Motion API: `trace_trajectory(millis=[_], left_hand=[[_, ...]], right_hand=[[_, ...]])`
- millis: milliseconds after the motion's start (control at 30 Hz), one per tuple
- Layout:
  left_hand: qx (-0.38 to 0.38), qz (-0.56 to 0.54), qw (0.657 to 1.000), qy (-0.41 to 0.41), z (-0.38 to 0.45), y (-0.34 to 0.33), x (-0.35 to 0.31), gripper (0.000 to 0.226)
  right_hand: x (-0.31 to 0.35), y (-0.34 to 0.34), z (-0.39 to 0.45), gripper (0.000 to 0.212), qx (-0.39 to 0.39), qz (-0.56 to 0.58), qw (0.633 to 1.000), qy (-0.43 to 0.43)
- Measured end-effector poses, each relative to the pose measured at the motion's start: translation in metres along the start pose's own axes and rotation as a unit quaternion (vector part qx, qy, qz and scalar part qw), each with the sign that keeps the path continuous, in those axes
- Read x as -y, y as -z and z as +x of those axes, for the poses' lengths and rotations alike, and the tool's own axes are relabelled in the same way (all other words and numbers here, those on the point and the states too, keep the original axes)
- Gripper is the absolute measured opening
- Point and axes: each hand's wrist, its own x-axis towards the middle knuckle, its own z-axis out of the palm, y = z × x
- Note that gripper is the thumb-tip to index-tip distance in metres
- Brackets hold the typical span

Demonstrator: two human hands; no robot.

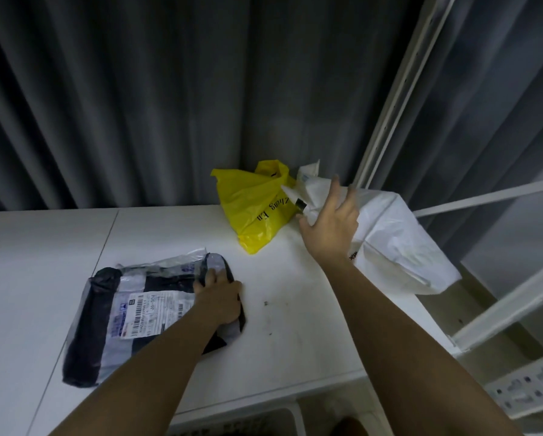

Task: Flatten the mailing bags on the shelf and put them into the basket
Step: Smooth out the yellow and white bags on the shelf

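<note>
Early stage: the left hand (220, 298) is pressing and gripping the black-and-grey labelled plastic mailing bag (132, 313) on the white shelf (295, 325), the spread-fingered right hand (330, 228) reaching the crumpled white bag (396, 243) beside the yellow bag (251, 209); neither basketed.

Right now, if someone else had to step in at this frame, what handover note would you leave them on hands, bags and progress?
Left hand: curled over the right edge of the black mailing bag, pressing it on the shelf; that bag lies mostly flat, label up.
Right hand: fingers spread and blurred, reaching at the white mailing bag near the shelf's right edge; no firm grip visible.
Yellow bag: crumpled at the back, untouched.
Done: black bag is about flat.
Left: flatten the white and yellow bags, then move all three to the basket, which cannot be clearly made out here.
</note>
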Motion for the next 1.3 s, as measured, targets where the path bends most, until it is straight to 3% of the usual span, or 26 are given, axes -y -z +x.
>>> trace_trajectory(millis=[100,200,333,433,600,967,1133,1233,1300], left_hand=[[0.003,-0.021,1.000,0.003,0.003,-0.005,0.012,0.041],[0.000,-0.037,0.999,0.006,0.001,-0.007,0.026,0.041],[-0.012,-0.038,0.999,0.016,-0.005,-0.009,0.048,0.039],[-0.011,-0.040,0.999,0.034,-0.010,-0.010,0.065,0.038],[-0.012,-0.033,0.997,0.062,-0.015,-0.002,0.082,0.037],[-0.130,-0.075,0.988,-0.029,0.007,0.025,0.063,0.033],[-0.197,-0.141,0.968,-0.062,0.033,0.042,0.042,0.035],[-0.217,-0.184,0.955,-0.083,0.043,0.052,0.029,0.048],[-0.223,-0.192,0.952,-0.085,0.049,0.058,0.021,0.037]], right_hand=[[0.003,-0.011,0.013,0.099,0.048,-0.086,0.995,0.011],[0.007,-0.022,0.016,0.080,0.069,-0.136,0.988,0.027],[0.009,-0.027,0.008,0.067,0.070,-0.101,0.992,0.038],[0.011,-0.027,0.005,0.073,0.075,-0.077,0.992,0.067],[0.025,-0.029,0.013,0.083,0.171,-0.065,0.982,0.037],[0.046,-0.020,0.050,0.065,-0.042,0.062,0.997,0.014],[0.030,-0.020,0.077,0.078,0.000,0.087,0.995,-0.043],[0.018,-0.021,0.085,0.087,0.042,0.132,0.987,-0.082],[0.014,-0.022,0.087,0.091,0.067,0.137,0.985,-0.081]])
